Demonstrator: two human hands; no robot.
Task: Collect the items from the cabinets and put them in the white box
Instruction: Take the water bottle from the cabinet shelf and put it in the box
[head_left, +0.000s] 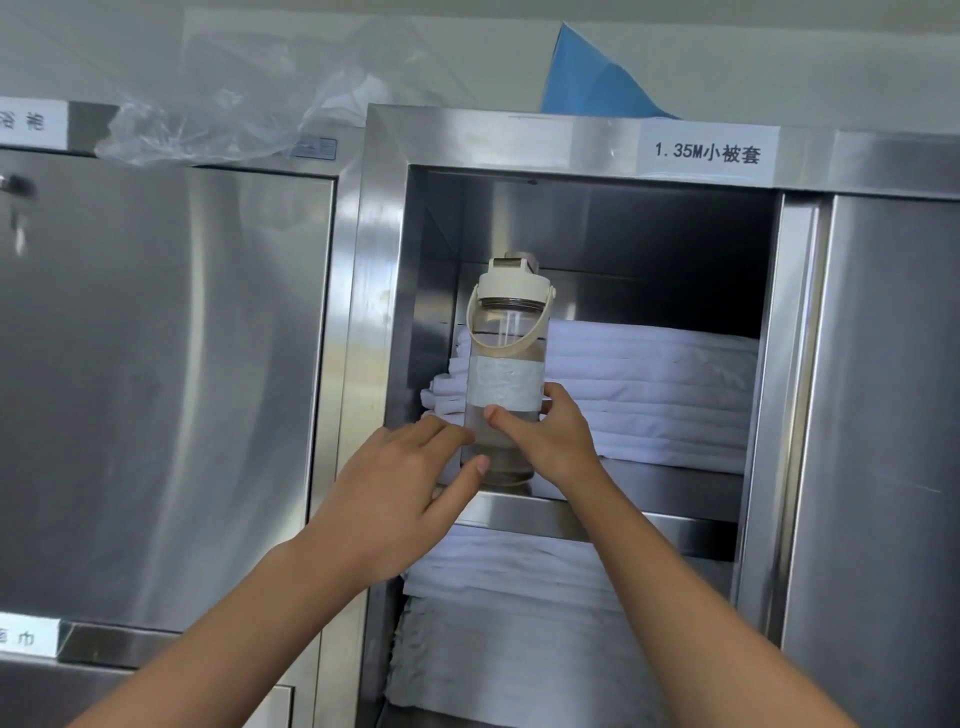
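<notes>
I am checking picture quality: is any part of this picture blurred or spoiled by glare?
Head view: the bottle, left hand and right hand are sharp; the door handle at far left is smeared by blur; glare streaks the steel doors; the cabinet is dark inside.

Steel cabinets (156, 364) under a pale wall (779, 52) — clear plastic (234, 104) and a blue sheet (587, 78) on top.

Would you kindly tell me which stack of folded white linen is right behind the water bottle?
The upper stack, on the shelf level with the water bottle; the lower stack lies beneath that shelf.
</notes>
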